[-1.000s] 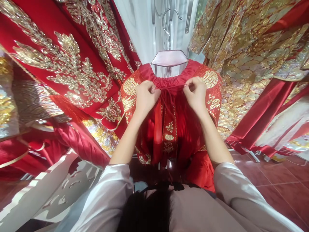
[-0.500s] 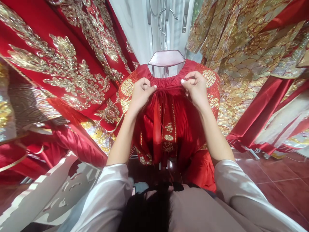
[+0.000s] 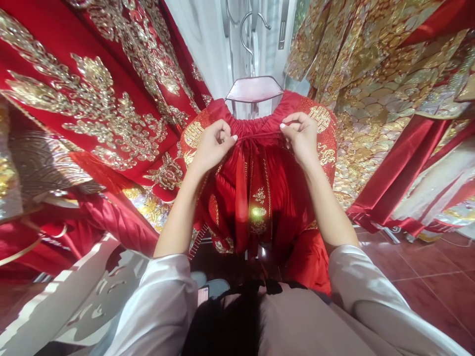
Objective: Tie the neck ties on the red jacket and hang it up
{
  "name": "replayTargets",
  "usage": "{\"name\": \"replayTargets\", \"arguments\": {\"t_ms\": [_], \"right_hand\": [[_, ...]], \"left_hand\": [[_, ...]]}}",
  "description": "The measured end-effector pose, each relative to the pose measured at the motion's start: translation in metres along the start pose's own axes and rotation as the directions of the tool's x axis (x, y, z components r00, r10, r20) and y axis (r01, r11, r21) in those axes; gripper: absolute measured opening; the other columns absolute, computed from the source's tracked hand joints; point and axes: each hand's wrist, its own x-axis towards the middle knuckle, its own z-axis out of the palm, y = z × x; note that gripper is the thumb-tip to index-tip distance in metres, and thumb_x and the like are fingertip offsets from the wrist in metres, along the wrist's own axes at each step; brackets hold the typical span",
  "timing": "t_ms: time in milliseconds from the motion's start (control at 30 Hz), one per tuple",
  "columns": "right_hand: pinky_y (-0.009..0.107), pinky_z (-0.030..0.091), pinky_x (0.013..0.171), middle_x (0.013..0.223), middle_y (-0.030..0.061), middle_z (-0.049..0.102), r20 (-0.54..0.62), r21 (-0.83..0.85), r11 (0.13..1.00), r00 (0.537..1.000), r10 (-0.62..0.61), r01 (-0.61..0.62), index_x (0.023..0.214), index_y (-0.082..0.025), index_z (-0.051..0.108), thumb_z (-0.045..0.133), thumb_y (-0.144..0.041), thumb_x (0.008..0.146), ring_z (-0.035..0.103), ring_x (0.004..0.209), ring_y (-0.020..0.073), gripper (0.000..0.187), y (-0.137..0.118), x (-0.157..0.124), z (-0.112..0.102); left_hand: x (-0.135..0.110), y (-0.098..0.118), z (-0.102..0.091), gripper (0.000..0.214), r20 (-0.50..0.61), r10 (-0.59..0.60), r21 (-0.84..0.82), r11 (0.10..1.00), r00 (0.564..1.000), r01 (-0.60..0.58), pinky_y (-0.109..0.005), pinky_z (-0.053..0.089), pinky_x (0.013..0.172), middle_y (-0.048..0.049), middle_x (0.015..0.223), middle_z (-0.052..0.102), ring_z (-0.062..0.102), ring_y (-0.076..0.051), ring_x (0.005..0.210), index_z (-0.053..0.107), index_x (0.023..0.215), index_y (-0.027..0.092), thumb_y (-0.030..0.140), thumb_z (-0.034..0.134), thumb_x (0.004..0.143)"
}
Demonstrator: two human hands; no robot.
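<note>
Red satin skirt (image 3: 260, 183), one, hangs from one hanger (image 3: 254, 89) between embroidered robes, its single drawstring (image 3: 260, 136) pinched by two hands: left hand (image 3: 211, 146), right hand (image 3: 302, 136).

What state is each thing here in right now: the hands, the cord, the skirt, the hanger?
Left hand: closed, pinching the red cord.
Right hand: closed, pinching the cord's other side.
Red cord: stretched between the hands along the waistband, ends hanging loose.
Red skirt: hanging, waist gathered.
Hanger: hooked up, carrying the skirt.
Embroidered robes: hanging on both sides.
</note>
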Motion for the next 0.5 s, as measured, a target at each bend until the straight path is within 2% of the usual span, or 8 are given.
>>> {"name": "replayTargets", "arguments": {"t_ms": [167, 267, 400, 500], "right_hand": [[0.025, 0.033, 0.045, 0.047, -0.005, 0.042, -0.003, 0.024, 1.0, 1.0, 0.015, -0.015, 0.079, -0.024, 0.052, 0.061, -0.028, 0.07, 0.042, 0.044, 0.011, 0.014, 0.004, 0.003, -0.005], [0.025, 0.035, 0.045, 0.049, -0.0045, 0.045, 0.004, 0.017, 1.0, 1.0, 0.011, -0.011, 0.082, -0.024, 0.053, 0.06, -0.025, 0.071, 0.046, 0.046, 0.0115, 0.013, 0.011, 0.006, -0.008], [0.026, 0.043, 0.047, 0.059, -0.0017, 0.057, 0.006, -0.067, 0.997, 0.999, -0.033, 0.033, 0.093, -0.022, 0.056, 0.058, -0.03, 0.077, 0.056, 0.053, 0.0136, 0.018, 0.017, 0.007, -0.011], [0.032, 0.051, 0.058, 0.085, 0.0055, 0.066, -0.028, -0.229, 0.96, 0.985, -0.169, 0.159, 0.106, -0.021, 0.056, 0.052, -0.038, 0.083, 0.065, 0.076, 0.0194, 0.029, 0.009, 0.008, -0.025]], "left_hand": [[0.001, -0.003, -0.006, 0.027, -0.036, -0.096, -0.107, 0.99, 0.995, 0.092, -0.022, 0.023, 0.048, 0.0063, 0.05, 0.035, 0.032, -0.007, 0.044, 0.045, 0.064, 0.019, 0.011, 0.071, 0.066], [0.003, -0.011, -0.008, 0.026, -0.026, -0.087, -0.104, 0.991, 0.996, 0.084, -0.021, 0.022, 0.046, 0.0071, 0.048, 0.033, 0.03, -0.006, 0.042, 0.045, 0.065, 0.019, 0.013, 0.07, 0.067], [0.0, -0.011, -0.01, 0.02, 0.006, 0.012, -0.007, 1.0, 1.0, -0.012, -0.021, 0.029, 0.046, 0.0067, 0.048, 0.04, 0.036, -0.007, 0.041, 0.047, 0.069, 0.02, 0.02, 0.068, 0.071], [0.0, 0.001, -0.019, 0.013, -0.067, 0.173, 0.148, 0.976, 0.983, -0.162, -0.026, 0.042, 0.056, 0.0009, 0.063, 0.057, 0.053, -0.013, 0.056, 0.055, 0.077, 0.02, 0.027, 0.066, 0.074]]}}
